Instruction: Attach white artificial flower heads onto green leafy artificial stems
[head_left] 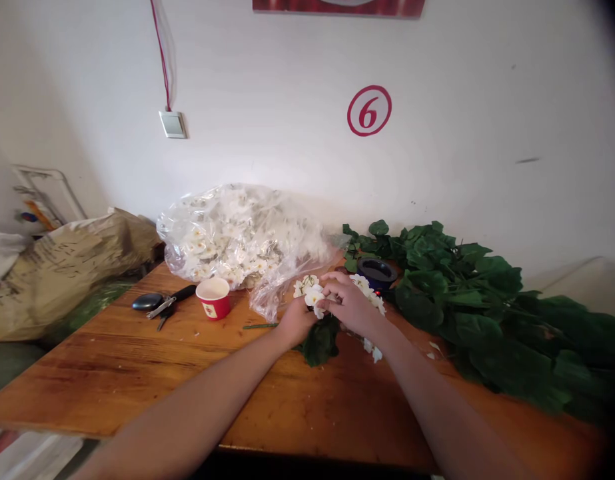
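My left hand is closed around a small bunch of white artificial flowers with yellow centres, just above the table. Dark green leaves hang beneath the bunch, beside that hand. My right hand reaches in from the other side, its thumb and fingers bent in a pinch at the blossoms. What lies between those fingertips is too small to make out. More white flowers show behind and below my right wrist. A dark blue bowl stands just beyond it.
A clear plastic bag full of white flowers lies against the wall. Green leaf stems are heaped on the right. On the wooden table stand a red paper cup and, left of it, a black oval object with metal pieces.
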